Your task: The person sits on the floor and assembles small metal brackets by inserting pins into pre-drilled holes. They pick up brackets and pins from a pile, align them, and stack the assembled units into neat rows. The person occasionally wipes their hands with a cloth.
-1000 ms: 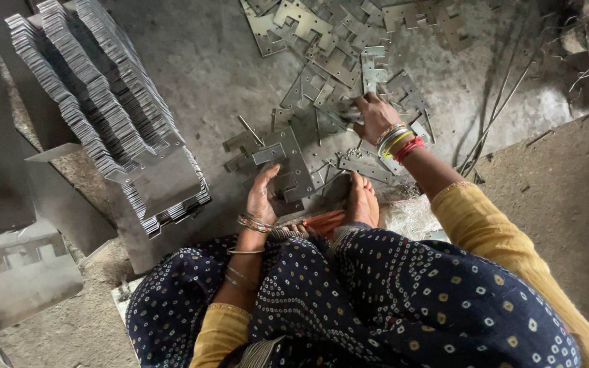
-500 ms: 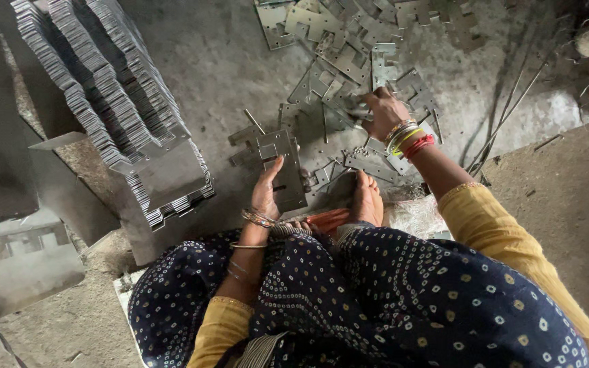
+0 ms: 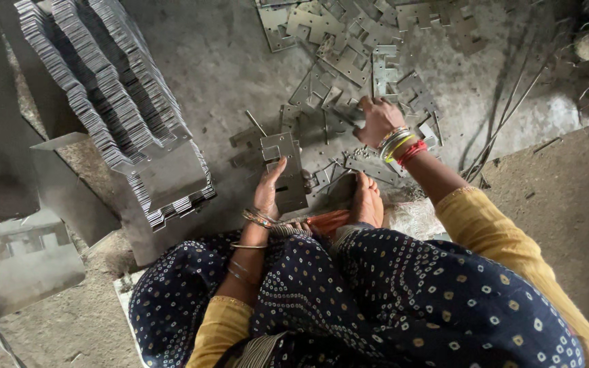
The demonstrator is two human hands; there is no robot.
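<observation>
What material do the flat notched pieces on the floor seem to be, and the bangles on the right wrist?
The notched pieces look like thin sheet metal, dull grey with a faint sheen and sharp cut edges. The bangles look partly metal, shiny silver-gold, partly red, perhaps glass or plastic.

The left hand [image 3: 268, 194] lies over a short stack of notched plates [image 3: 286, 172] near the middle of the frame, and its palm hides whatever contact it makes; whether it grips or only rests cannot be told. The right hand [image 3: 377, 120], upper middle, shows only its back, so its fingertips are lost among the loose metal pieces [image 3: 349, 41], and it is unclear which piece it touches. That scatter runs off the top edge. The rows of stacked plates [image 3: 97, 95] at upper left are also cut by the top edge. The grey sheet [image 3: 22, 255] at lower left runs off the left edge.
</observation>
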